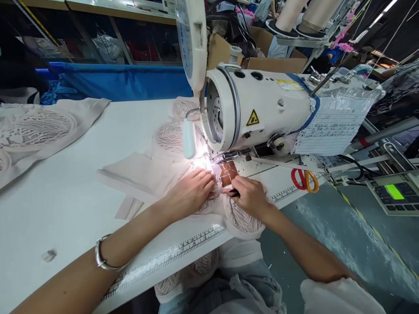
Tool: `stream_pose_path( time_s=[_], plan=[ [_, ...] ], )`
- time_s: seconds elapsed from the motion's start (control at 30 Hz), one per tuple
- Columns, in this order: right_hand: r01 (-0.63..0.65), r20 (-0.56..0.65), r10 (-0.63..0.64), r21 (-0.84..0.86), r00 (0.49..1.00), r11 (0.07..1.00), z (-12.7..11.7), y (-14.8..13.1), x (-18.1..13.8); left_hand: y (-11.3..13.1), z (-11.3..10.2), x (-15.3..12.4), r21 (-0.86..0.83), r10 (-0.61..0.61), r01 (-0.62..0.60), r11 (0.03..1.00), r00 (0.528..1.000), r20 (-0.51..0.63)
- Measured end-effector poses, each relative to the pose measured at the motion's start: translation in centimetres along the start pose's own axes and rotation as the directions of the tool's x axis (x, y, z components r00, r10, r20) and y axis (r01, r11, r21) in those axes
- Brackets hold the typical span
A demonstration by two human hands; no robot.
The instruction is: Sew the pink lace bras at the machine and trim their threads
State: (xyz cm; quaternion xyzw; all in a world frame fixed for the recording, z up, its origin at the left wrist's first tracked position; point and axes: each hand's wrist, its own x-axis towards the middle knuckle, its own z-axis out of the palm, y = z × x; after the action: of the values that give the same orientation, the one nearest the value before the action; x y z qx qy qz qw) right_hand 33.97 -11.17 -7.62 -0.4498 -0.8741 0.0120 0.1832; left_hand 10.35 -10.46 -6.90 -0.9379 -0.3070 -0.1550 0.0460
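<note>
A white sewing machine (258,109) stands on the white table (65,192), its lamp glaring on the needle area. Pale lace fabric (242,220) lies under the presser foot and hangs over the table's front edge. My left hand (190,192) lies on the fabric just left of the needle, fingers together and pressed down on the cloth. My right hand (248,196) rests on the fabric in front of the needle, fingers curled round a small dark tool (233,192). A brown plate (228,172) shows between the hands.
Red and orange scissors (305,179) lie on the table right of the machine. More lace pieces (36,131) are spread at the far left. A paper sheet in plastic (330,126) hangs on the machine. A control panel with a green display (393,194) sits at the right.
</note>
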Motion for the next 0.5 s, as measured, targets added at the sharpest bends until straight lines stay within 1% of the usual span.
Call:
stream_pose_path(
  time_s=[0.03,0.1,0.17,0.23,0.33,0.5],
  plan=[
    [-0.011,0.028,0.011,0.018,1.000,1.000,-0.2,0.5,0.5,-0.1,0.1,0.0,-0.016,0.010,-0.011,1.000,1.000,-0.023],
    [-0.030,0.129,0.025,0.037,0.991,0.999,-0.8,1.1,1.7,-0.2,0.2,0.0,-0.055,0.019,-0.022,0.998,0.998,-0.058],
    [-0.021,0.250,0.020,0.001,0.968,1.000,-1.4,1.3,2.7,-0.3,0.2,0.0,-0.068,0.025,-0.030,0.997,0.997,-0.075],
    [-0.003,0.343,0.026,-0.068,0.939,0.998,-1.8,1.2,3.6,-0.3,0.1,0.0,-0.052,0.031,-0.035,0.998,0.996,-0.079],
    [-0.008,0.392,0.056,-0.122,0.918,0.993,-1.8,0.9,4.4,-0.3,0.0,0.0,-0.022,0.025,-0.027,0.999,0.995,-0.095],
    [-0.016,0.413,0.048,-0.079,0.910,0.997,-1.5,0.9,5.1,-0.3,-0.3,0.0,0.028,0.008,-0.005,1.000,0.995,-0.101]
  ],
)
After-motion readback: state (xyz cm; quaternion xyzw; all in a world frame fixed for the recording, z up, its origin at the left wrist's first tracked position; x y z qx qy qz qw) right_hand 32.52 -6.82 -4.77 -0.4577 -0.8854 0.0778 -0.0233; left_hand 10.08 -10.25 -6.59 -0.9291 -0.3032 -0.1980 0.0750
